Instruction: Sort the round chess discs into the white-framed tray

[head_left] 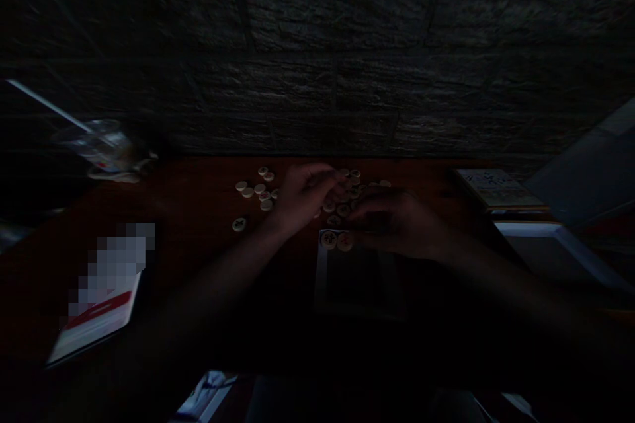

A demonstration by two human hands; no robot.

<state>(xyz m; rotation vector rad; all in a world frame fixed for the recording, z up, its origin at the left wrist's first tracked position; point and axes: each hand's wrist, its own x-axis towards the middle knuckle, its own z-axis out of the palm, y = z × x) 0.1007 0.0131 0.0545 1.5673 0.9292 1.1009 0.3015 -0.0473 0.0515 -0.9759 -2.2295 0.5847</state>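
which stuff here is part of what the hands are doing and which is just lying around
In use: left hand and right hand, both over the round game pieces; shallow box holding two pieces.
Lying about: plastic cup with straw, booklet, printed board, pale box.

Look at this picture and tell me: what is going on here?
A person works with both hands in a pile of small round discs on a dark red table. The left hand fingers the pile's middle; the right hand lies over its near edge, just beyond a shallow box with two discs in its far left corner. More discs lie scattered to the left.
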